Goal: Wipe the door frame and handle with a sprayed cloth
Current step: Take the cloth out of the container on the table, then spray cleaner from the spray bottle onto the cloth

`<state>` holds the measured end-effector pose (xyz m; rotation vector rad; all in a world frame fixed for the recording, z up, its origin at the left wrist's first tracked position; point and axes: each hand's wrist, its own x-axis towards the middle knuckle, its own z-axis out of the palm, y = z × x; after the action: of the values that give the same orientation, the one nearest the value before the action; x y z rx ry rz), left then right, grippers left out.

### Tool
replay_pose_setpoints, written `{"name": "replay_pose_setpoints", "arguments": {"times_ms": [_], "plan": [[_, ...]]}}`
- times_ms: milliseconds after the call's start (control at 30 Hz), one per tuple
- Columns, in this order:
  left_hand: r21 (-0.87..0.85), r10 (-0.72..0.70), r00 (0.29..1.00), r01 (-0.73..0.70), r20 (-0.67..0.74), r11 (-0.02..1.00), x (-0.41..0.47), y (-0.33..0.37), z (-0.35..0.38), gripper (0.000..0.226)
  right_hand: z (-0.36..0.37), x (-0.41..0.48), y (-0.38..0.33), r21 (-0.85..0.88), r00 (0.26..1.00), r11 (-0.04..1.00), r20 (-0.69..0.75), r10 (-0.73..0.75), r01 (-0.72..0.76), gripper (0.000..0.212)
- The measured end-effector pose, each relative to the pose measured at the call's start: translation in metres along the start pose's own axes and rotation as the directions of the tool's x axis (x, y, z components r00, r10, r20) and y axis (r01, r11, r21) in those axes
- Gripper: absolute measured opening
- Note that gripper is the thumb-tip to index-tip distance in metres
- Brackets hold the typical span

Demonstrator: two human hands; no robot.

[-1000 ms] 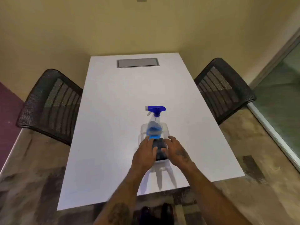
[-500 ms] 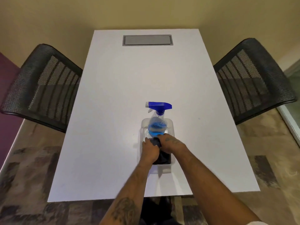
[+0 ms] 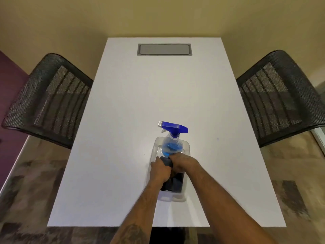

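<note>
The table (image 3: 133, 120) is plain white, with a grey rectangular panel (image 3: 164, 49) set in at its far end. The spray bottle (image 3: 171, 143) is clear with blue liquid and a deep blue trigger head. It stands in a clear tray (image 3: 186, 146) that also holds a dark grey cloth (image 3: 173, 184). Black mesh chairs stand left (image 3: 51, 101) and right (image 3: 277, 97). The wall (image 3: 158, 16) is yellowish tan; the floor (image 3: 29, 182) is mottled beige and dark grey.
</note>
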<state>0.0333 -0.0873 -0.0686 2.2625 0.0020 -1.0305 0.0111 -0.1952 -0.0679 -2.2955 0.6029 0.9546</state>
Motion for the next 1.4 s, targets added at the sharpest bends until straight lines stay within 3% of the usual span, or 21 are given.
{"name": "replay_pose_setpoints", "arguments": {"times_ms": [200, 267, 367, 500, 633, 733, 833, 933, 1133, 1300, 1400], "plan": [[-0.020, 0.105, 0.994, -0.105, 0.018, 0.994, -0.025, 0.017, -0.027, 0.005, -0.023, -0.033, -0.006, -0.079, 0.998, 0.995, -0.011, -0.070, 0.068, 0.062], [-0.017, 0.151, 0.987, -0.151, 0.060, 0.988, -0.037, 0.019, -0.043, 0.013, -0.031, -0.051, -0.008, -0.073, 0.993, 0.992, -0.058, -0.106, 0.102, 0.067], [-0.141, 0.238, 0.963, -0.220, 0.124, 0.965, -0.056, 0.019, -0.075, 0.041, -0.047, -0.084, -0.008, 0.008, 0.980, 0.987, -0.120, -0.161, 0.163, 0.067], [-0.365, 0.326, 0.928, -0.243, 0.183, 0.899, -0.085, 0.025, -0.115, 0.055, -0.061, -0.129, -0.009, 0.343, 0.955, 0.897, -0.198, -0.222, 0.279, 0.051], [-0.743, 0.355, 0.915, -0.103, 0.190, 0.661, -0.111, 0.019, -0.144, 0.055, -0.057, -0.162, -0.018, 0.677, 0.931, 0.641, -0.224, -0.289, 0.362, 0.052], [-0.861, 0.409, 0.880, -0.002, 0.240, 0.509, -0.128, 0.008, -0.151, 0.065, -0.051, -0.177, -0.033, 0.815, 0.891, 0.409, -0.263, -0.369, 0.410, 0.047], [-0.937, 0.450, 0.859, 0.091, 0.245, 0.337, -0.141, -0.001, -0.149, 0.096, -0.045, -0.185, -0.053, 0.811, 0.879, 0.372, -0.331, -0.343, 0.451, 0.047], [-0.973, 0.472, 0.863, 0.088, 0.182, 0.215, -0.152, -0.004, -0.147, 0.096, -0.037, -0.184, -0.067, 0.794, 0.870, 0.369, -0.388, -0.305, 0.484, 0.040], [-0.925, 0.366, 0.929, -0.087, 0.060, 0.370, -0.155, -0.001, -0.146, 0.051, -0.022, -0.178, -0.084, 0.753, 0.845, 0.385, -0.466, -0.262, 0.534, 0.038], [-0.931, 0.364, 0.930, -0.087, 0.051, 0.355, -0.151, -0.012, -0.163, 0.042, -0.016, -0.177, -0.099, 0.712, 0.826, 0.420, -0.505, -0.250, 0.563, 0.055], [-0.932, 0.357, 0.932, -0.077, 0.059, 0.355, -0.146, -0.018, -0.177, 0.037, -0.012, -0.170, -0.083, 0.724, 0.841, 0.438, -0.510, -0.180, 0.533, 0.049]]}}
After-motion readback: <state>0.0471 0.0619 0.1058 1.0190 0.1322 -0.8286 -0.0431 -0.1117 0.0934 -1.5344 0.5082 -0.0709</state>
